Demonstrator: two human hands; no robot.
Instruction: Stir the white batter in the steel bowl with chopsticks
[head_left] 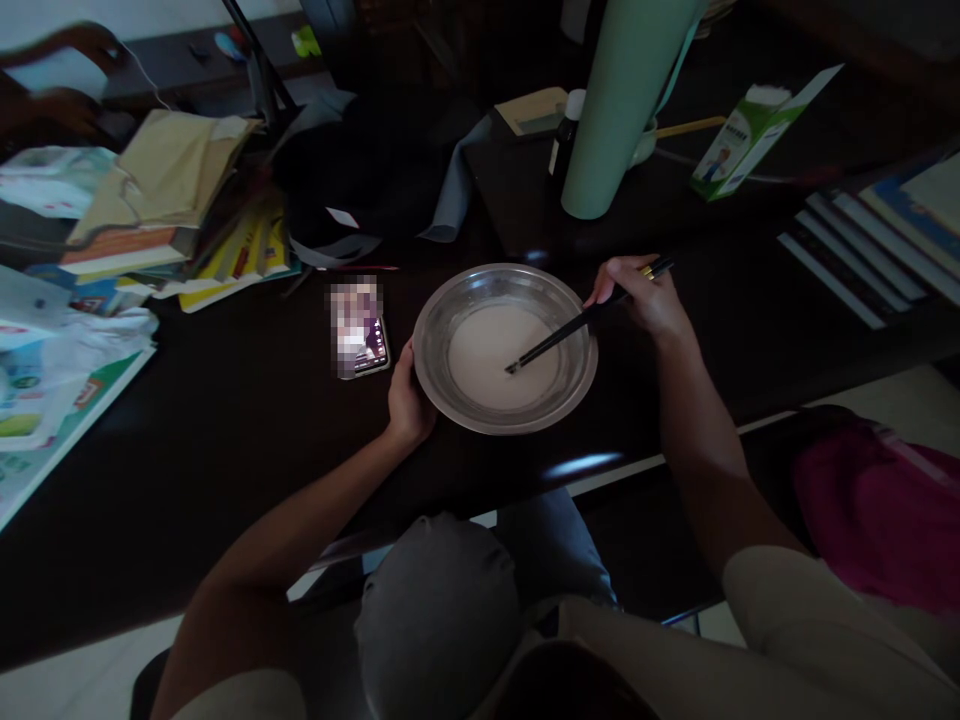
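Note:
A metal bowl with a pale, milky batter in it sits on the dark table in front of me. My left hand grips the bowl's left rim, fingers curled round it. My right hand is closed on a pair of dark chopsticks whose tips dip into the batter near the bowl's middle.
A lit phone lies just left of the bowl. Stacks of books and papers crowd the left; a tall green cylinder, a small bottle, a carton and books stand behind and right. Another person's hands show at the far left.

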